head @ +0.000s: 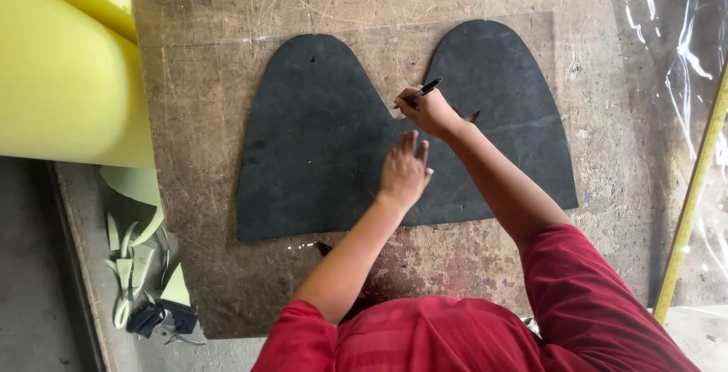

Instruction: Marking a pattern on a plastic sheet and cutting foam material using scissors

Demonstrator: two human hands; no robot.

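A large black two-humped template (318,144) lies flat on a worn wooden worktable (227,8), under or over a clear plastic sheet whose edge shows near the top. My left hand (404,171) presses flat on the template near its middle, fingers together. My right hand (431,110) grips a black pen (419,93) with its tip at the notch between the two humps.
A thick roll of yellow foam (61,76) lies left of the table. Foam scraps and a small black object (144,281) sit on the floor at lower left. Clear plastic film (682,53) and a yellow measuring tape (694,197) run along the right edge.
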